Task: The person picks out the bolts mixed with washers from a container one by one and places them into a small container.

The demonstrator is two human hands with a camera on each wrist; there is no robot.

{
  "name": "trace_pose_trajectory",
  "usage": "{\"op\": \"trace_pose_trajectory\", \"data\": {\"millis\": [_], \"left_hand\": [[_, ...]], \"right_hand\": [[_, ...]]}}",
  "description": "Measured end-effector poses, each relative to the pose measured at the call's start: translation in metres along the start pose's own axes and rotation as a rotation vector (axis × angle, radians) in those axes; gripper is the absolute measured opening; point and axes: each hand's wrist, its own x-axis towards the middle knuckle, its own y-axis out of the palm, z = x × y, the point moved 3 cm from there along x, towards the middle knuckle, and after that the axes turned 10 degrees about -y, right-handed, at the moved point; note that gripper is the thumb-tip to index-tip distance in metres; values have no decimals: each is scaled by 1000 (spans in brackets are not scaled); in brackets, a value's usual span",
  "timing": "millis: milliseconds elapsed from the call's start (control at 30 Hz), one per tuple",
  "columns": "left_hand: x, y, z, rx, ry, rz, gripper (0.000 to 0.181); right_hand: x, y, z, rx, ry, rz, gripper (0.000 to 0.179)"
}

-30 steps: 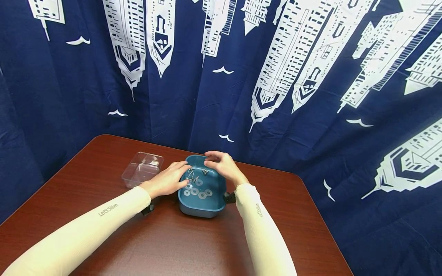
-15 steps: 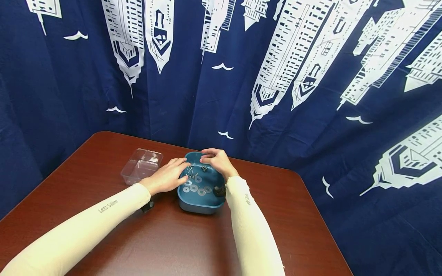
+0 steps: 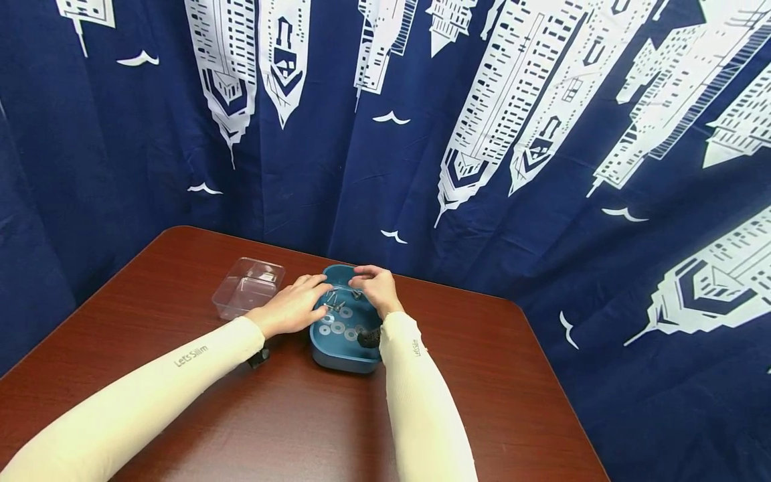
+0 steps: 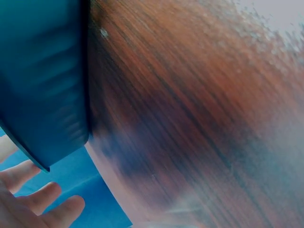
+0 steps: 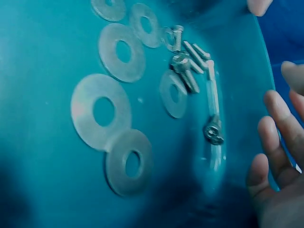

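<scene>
A blue plastic bin (image 3: 340, 363) stands on the table, holding several flat washers (image 5: 85, 116) and several metal screws (image 5: 186, 76). The screws lie towards its far end, where one short screw (image 5: 213, 130) sits apart. My left hand (image 3: 292, 309) rests at the bin's left rim with fingers extended; in the left wrist view one fingertip meets the rim. Over the far right part of the bin hovers my right hand (image 3: 378, 289), its fingers loosely bent. The right wrist view shows no part gripped between those fingers (image 5: 273, 137), though the palm is partly cut off.
A clear plastic container (image 3: 241, 294) stands left of the bin, behind my left forearm. The brown table (image 3: 482, 375) ends at a dark blue curtain (image 3: 337, 187) printed with white buildings. A dark wrist camera (image 3: 369, 338) hangs over the bin.
My right forearm and wrist have swung left over the bin, now covering its right side. The right hand has shifted slightly left. My left hand stays at the left rim.
</scene>
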Motion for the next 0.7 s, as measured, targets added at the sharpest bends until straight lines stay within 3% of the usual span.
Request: {"op": "trace_pose_trajectory", "data": {"millis": [167,400,700], "left_hand": [[-1,-1,1,-2,8,5,54],[-2,0,2,11,24,-12,51],[-2,1,4,22,29,-19,49]], "right_hand": [[-3,10,-1,-29,24,-85,31],[-5,20,-9,12,83,-199,32],[-12,24,-22,-69,150,-300,31]]}}
